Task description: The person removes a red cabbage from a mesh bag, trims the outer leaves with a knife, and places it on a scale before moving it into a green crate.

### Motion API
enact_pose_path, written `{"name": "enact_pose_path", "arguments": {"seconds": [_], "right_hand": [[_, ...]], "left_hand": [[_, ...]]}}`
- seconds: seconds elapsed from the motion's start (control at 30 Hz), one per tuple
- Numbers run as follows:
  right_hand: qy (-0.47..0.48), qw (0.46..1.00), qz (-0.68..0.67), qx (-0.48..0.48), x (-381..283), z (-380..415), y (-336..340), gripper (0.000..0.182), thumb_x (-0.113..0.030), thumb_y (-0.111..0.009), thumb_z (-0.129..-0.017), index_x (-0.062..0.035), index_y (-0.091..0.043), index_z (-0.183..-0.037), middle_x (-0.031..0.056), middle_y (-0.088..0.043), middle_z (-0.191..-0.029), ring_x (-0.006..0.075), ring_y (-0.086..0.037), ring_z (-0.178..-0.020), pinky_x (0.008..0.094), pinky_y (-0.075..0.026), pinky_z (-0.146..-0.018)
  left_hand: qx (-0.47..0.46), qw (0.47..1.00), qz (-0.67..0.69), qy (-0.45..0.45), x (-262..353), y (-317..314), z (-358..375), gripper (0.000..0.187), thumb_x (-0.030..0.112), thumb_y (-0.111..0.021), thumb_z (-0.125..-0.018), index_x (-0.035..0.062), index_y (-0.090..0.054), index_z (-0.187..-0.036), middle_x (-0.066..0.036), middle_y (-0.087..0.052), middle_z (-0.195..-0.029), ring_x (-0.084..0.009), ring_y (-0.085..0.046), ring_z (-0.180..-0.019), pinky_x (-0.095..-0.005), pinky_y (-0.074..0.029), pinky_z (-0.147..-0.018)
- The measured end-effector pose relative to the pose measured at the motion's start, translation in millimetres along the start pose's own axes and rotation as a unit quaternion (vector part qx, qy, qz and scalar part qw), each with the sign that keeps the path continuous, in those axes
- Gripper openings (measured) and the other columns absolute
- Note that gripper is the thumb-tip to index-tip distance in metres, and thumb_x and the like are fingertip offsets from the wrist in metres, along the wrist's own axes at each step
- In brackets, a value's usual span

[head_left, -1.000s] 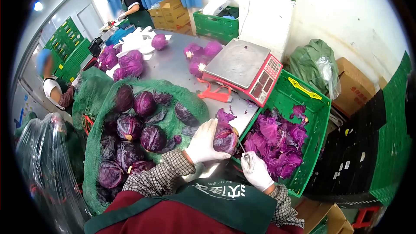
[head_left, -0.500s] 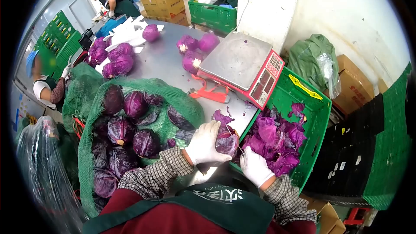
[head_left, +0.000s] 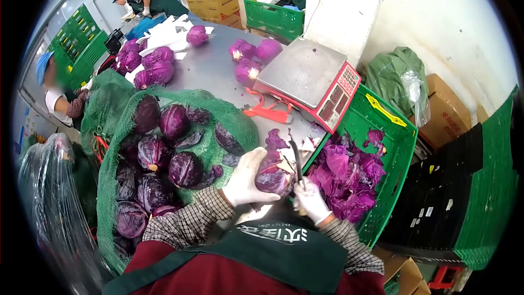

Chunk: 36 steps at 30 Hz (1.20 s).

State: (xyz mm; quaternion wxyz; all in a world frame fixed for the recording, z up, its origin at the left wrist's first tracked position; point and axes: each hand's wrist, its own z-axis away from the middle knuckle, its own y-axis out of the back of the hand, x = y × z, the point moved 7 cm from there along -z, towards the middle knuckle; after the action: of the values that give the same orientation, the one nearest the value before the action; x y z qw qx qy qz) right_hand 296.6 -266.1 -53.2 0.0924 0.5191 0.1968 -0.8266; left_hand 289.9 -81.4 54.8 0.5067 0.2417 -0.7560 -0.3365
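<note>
My left hand, in a white glove, grips a red cabbage at the table's front edge. A pale cut patch shows on the cabbage's upper side. My right hand, also gloved, is closed around a knife with its dark blade pointing up and away, right beside the cabbage. Loose purple leaves lie just beyond the cabbage. To the right, a green crate holds a heap of trimmed leaves. On the left, a green mesh sack lies open around several dark cabbages.
A red-framed scale stands behind the crate's corner, with an orange-handled tool beside it. Several trimmed cabbages sit farther back. Two co-workers in blue caps are at the far left. Black and green stacked crates stand at right.
The knife has swung upright, its blade now plainly visible beside the cabbage. My right hand has moved slightly left. More pale cut surface shows on the cabbage.
</note>
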Motion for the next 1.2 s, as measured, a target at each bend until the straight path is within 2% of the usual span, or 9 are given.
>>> {"name": "enact_pose_path", "arguments": {"seconds": [0.17,0.27,0.5,0.67,0.83,0.97,1.07,1.13,1.2], "right_hand": [[0.145,0.985,0.043,0.08,-21,10,9,0.017,-0.011,-0.056,-0.094,-0.0036,-0.053,-0.108,0.0002,-0.053,-0.062,0.0091,-0.049,-0.045,0.0225,-0.041,-0.047],[0.351,0.878,0.295,0.139,-73,34,4,0.035,-0.013,-0.056,-0.094,0.0016,-0.051,-0.125,0.0127,-0.064,-0.086,0.018,-0.059,-0.064,0.0315,-0.05,-0.063],[0.251,0.911,0.306,0.115,-55,47,9,0.045,-0.021,-0.055,-0.095,0.0058,-0.049,-0.131,0.0275,-0.055,-0.128,0.0385,-0.055,-0.119,0.041,-0.043,-0.103],[0.391,0.769,0.485,0.145,-79,49,-3,0.042,-0.012,-0.047,-0.098,0.0076,-0.041,-0.136,0.0275,-0.05,-0.132,0.0371,-0.053,-0.12,0.0389,-0.045,-0.101],[0.344,0.811,0.468,0.072,-85,31,-5,0.048,-0.01,-0.044,-0.098,0.0068,-0.035,-0.141,0.0262,-0.046,-0.138,0.037,-0.048,-0.126,0.0389,-0.041,-0.105],[0.371,0.778,0.479,0.166,-97,11,18,0.014,-0.012,-0.046,-0.097,-0.0043,-0.053,-0.108,0.0232,-0.059,-0.078,0.0432,-0.061,-0.071,0.0464,-0.05,-0.059],[0.23,0.84,0.438,0.224,-69,-25,70,0.016,-0.014,-0.047,-0.097,-0.0049,-0.052,-0.11,0.0216,-0.061,-0.08,0.0412,-0.061,-0.069,0.0456,-0.05,-0.058],[0.458,0.687,0.471,0.312,-48,-15,98,0.022,-0.019,-0.045,-0.099,-0.0018,-0.055,-0.107,0.0118,-0.062,-0.067,0.0342,-0.06,-0.055,0.0465,-0.05,-0.054],[0.264,0.84,0.29,0.375,-24,6,165,0.029,-0.02,-0.046,-0.1,0.0005,-0.049,-0.12,0.0094,-0.059,-0.068,0.0275,-0.056,-0.053,0.0408,-0.049,-0.051]], "left_hand": [[0.031,0.993,-0.01,-0.109,19,-7,5,0.119,0.044,-0.091,-0.053,-0.0035,-0.029,-0.142,-0.027,-0.031,-0.141,-0.0442,-0.032,-0.132,-0.0494,-0.03,-0.111],[0.011,1.0,-0.006,-0.023,22,-13,13,0.128,0.046,-0.092,-0.05,-0.0044,-0.024,-0.145,-0.029,-0.029,-0.142,-0.045,-0.029,-0.134,-0.0485,-0.028,-0.113],[-0.006,0.995,-0.104,-0.004,34,-26,-15,0.116,0.054,-0.081,-0.058,-0.0078,-0.03,-0.142,-0.031,-0.033,-0.142,-0.0471,-0.03,-0.134,-0.0535,-0.025,-0.111],[0.001,0.989,-0.144,-0.043,48,-32,-18,0.108,0.047,-0.079,-0.058,-0.0122,-0.035,-0.137,-0.034,-0.038,-0.137,-0.047,-0.036,-0.131,-0.0505,-0.027,-0.112],[0.012,0.991,-0.131,-0.03,46,-35,-16,0.104,0.043,-0.078,-0.06,-0.0061,-0.034,-0.14,-0.027,-0.036,-0.142,-0.0449,-0.034,-0.131,-0.0533,-0.028,-0.109],[0.019,0.992,-0.118,-0.042,50,-36,-16,0.103,0.041,-0.079,-0.058,-0.0064,-0.036,-0.138,-0.027,-0.037,-0.141,-0.0455,-0.034,-0.131,-0.0534,-0.028,-0.109],[0.007,0.993,-0.078,-0.092,40,-21,-7,0.101,0.037,-0.08,-0.058,-0.0066,-0.036,-0.137,-0.028,-0.039,-0.139,-0.0477,-0.037,-0.129,-0.0529,-0.031,-0.108],[0.017,0.996,-0.045,-0.075,27,-4,10,0.112,0.03,-0.084,-0.06,-0.0048,-0.021,-0.146,-0.026,-0.038,-0.139,-0.04,-0.039,-0.131,-0.0477,-0.028,-0.112],[0.03,0.993,0.108,0.046,-12,-1,24,0.113,0.024,-0.084,-0.062,-0.0045,-0.016,-0.147,-0.018,-0.044,-0.126,-0.0295,-0.045,-0.12,-0.0417,-0.032,-0.108]]}}
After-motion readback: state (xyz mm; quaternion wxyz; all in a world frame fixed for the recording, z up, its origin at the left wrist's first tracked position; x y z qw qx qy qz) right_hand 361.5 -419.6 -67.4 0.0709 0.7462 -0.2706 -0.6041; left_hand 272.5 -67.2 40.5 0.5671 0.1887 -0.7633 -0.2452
